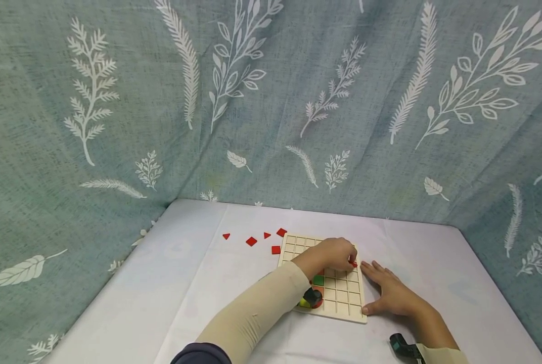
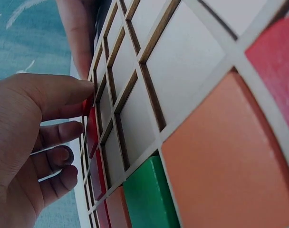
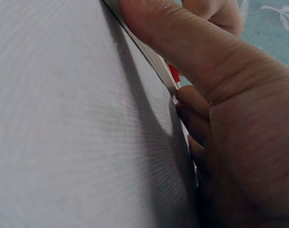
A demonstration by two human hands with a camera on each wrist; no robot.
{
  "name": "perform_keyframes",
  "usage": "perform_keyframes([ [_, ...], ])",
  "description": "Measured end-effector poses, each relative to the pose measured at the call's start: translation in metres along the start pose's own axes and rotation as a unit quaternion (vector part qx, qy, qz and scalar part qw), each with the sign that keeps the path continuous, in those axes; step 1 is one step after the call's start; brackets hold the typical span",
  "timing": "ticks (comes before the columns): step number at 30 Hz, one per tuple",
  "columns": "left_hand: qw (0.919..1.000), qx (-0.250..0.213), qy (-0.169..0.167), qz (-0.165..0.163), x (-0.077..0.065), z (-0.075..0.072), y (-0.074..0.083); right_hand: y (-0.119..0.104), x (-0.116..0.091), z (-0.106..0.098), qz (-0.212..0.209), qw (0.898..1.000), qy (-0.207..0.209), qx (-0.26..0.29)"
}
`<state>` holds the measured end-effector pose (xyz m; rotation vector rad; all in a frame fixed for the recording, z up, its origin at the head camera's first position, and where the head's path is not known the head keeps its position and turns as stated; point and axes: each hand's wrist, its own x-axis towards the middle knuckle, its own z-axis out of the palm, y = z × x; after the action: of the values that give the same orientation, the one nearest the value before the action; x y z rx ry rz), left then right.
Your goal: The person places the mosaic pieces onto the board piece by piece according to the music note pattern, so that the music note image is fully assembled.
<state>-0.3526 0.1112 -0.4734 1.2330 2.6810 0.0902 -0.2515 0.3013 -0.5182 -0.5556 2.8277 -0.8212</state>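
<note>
A pale wooden grid board (image 1: 341, 307) lies on the table, its square cells partly filled with coloured tiles. My left hand (image 1: 335, 254) reaches across it and pinches a small red tile (image 1: 354, 264) near the right edge. In the left wrist view, the thumb presses this red tile (image 2: 87, 105) at the grid, and the index finger is mostly hidden. Red tiles, a green tile (image 2: 151, 192) and an orange tile (image 2: 220, 147) sit in cells nearby. My right hand (image 1: 393, 294) rests spread on the table along the board's right side, thumb (image 3: 149, 21) touching its edge.
Left of the board's far corner lie loose red pieces: square tiles (image 1: 276, 249) and triangles (image 1: 226, 236). A yellow piece (image 1: 304, 303) shows under the left wrist's black camera (image 1: 313, 297). A leaf-patterned curtain (image 1: 271, 101) hangs behind the white tabletop (image 1: 198, 283).
</note>
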Motion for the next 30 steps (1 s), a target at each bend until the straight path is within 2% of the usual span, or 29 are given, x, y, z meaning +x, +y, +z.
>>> perform_keyframes([
  [6, 1.0, 0.002, -0.003, 0.001, 0.0018, -0.0014, -0.0011, 0.0002, 0.0, -0.0004, -0.003, 1.0, 0.005, -0.002],
  [13, 0.9998, -0.002, 0.001, 0.019, 0.0037, -0.0025, 0.0019, 0.0011, 0.0002, 0.0006, -0.003, 1.0, 0.003, -0.003],
  [24, 0.9998, -0.005, -0.003, 0.018, 0.0041, -0.0035, -0.0023, -0.0003, 0.0002, -0.0007, 0.003, 1.0, 0.005, -0.002],
  [30, 0.9998, -0.018, 0.001, 0.006, 0.0038, -0.0022, -0.0042, -0.0001, -0.0008, -0.0008, -0.005, 1.0, 0.005, -0.005],
])
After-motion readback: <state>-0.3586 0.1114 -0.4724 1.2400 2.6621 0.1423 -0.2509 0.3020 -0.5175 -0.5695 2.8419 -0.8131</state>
